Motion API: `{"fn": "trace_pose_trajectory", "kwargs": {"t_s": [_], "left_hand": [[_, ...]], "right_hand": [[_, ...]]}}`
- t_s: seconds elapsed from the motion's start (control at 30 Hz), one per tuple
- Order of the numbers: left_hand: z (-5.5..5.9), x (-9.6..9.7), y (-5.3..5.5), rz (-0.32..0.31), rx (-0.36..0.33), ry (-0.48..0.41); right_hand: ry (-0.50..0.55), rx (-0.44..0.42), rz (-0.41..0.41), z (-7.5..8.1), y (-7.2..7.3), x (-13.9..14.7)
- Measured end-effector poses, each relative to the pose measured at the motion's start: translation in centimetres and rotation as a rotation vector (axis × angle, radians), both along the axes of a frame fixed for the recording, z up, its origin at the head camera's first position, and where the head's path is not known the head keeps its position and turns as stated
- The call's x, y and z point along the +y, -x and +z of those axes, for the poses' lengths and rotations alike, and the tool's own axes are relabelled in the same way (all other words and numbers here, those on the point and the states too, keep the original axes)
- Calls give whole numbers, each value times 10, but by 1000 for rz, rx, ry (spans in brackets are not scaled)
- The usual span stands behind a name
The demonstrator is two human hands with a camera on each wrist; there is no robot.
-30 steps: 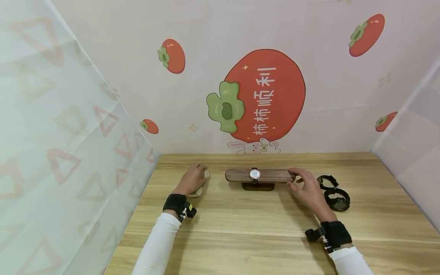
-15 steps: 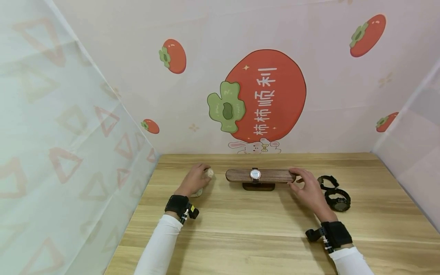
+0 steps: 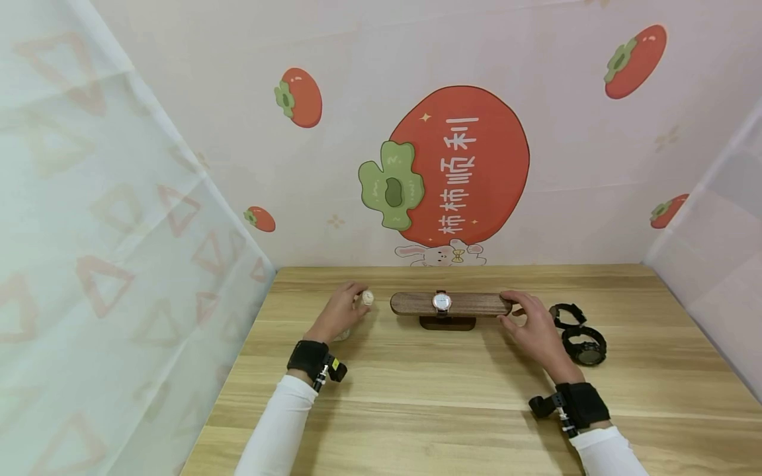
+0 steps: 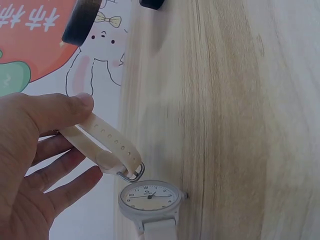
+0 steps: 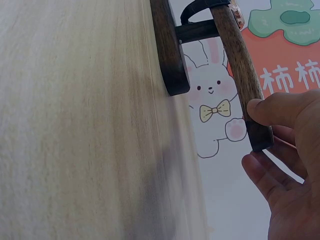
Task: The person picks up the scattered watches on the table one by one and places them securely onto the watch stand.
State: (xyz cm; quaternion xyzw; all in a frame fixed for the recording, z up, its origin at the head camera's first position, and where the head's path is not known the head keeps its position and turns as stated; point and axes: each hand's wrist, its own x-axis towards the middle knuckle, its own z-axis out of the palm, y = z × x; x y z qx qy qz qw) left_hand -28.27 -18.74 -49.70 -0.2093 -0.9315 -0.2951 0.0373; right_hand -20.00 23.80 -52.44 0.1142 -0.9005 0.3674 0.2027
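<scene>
Currently, the left hand (image 3: pixel 338 316) pinches a cream watch (image 3: pixel 368 298) by its strap (image 4: pixel 112 138) while the right hand (image 3: pixel 534 335) grips one end of a wooden stand (image 3: pixel 476 304).

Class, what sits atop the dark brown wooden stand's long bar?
A round, white-faced, dark-strapped watch; the right hand grips one end. The bar's surface beneath the watch is covered.

Grained wooden bar (image 3: pixel 473 304); smooth, matt cream strap (image 4: pixel 115 142) (its buckle (image 4: pixel 136 177) is shiny metal).
</scene>
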Motion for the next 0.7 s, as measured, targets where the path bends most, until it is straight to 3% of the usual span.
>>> {"fn": "trace_pose_trajectory", "kwargs": {"t_s": [0.27, 0.7], "left_hand": [[-4, 3, -4, -12, 50, -41], [-6, 12, -9, -50, -14, -207]], "right_hand": [[1, -4, -5, 0, -1, -1], [6, -8, -6, 1, -1, -1]]}}
